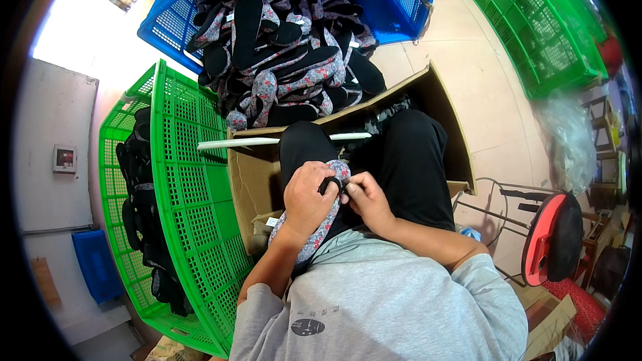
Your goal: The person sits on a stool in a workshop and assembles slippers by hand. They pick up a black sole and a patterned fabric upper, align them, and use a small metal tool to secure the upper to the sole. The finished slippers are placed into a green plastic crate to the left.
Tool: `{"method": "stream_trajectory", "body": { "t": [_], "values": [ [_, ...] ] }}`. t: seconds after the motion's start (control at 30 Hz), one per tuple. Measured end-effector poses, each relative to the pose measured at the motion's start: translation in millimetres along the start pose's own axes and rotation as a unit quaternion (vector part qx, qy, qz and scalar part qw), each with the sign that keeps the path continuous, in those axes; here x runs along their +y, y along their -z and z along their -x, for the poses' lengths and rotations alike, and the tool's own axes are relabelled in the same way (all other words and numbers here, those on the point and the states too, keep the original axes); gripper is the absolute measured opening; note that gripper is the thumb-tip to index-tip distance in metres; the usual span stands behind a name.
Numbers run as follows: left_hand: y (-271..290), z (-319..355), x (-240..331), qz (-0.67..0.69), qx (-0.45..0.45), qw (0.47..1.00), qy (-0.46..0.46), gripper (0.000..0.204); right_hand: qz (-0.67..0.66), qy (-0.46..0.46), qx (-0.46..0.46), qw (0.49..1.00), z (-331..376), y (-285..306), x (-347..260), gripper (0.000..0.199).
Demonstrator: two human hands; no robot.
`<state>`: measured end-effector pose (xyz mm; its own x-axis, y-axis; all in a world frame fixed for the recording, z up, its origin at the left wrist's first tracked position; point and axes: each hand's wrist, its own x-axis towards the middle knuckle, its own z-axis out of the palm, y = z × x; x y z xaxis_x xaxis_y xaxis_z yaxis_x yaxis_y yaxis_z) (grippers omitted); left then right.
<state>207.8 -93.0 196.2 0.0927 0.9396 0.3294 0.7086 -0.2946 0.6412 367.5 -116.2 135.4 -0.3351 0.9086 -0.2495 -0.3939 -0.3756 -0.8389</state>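
Note:
A floral cloth shoe [314, 243], grey with red flowers and a black inner edge, lies slanted over my lap. My left hand [305, 197] is closed around its upper part, the thumb pressing at the black edge. From the other side my right hand [370, 207] pinches at the same black part with thumb and forefinger; the fingertips hide exactly what is between them. A small white tag [271, 222] sticks out beside the shoe's lower end.
Ahead, similar floral shoes with black soles [294, 60] spill from a blue crate [167, 30]. A green crate [194, 207] holding black items stands at left. An open cardboard box [461, 140] surrounds my knees, with a white strip [241, 142] across. A red-and-black stool [552, 239] lies right.

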Motion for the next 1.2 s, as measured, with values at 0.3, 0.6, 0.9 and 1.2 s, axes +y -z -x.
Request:
{"method": "stream_trajectory", "body": {
  "t": [0.3,0.6,0.9,1.2],
  "values": [
    [11.2,5.3,15.8,-0.134,-0.008,0.99,0.053,0.023,0.039,0.048,0.113,0.992,-18.2,10.6,-7.6,0.045],
    [8.5,24.2,17.0,-0.124,0.09,0.973,-0.174,0.018,-0.005,0.033,0.08,0.996,-29.2,-4.1,-22.0,0.06],
    [7.8,25.5,19.4,-0.102,0.117,0.965,-0.213,0.013,0.126,0.132,-0.017,0.983,-30.1,0.0,-43.2,0.042],
    [36.8,-12.0,34.5,-0.122,0.106,0.986,-0.045,0.021,0.045,0.155,-0.001,0.987,-32.7,-5.0,-64.0,0.042]
  ]
}}
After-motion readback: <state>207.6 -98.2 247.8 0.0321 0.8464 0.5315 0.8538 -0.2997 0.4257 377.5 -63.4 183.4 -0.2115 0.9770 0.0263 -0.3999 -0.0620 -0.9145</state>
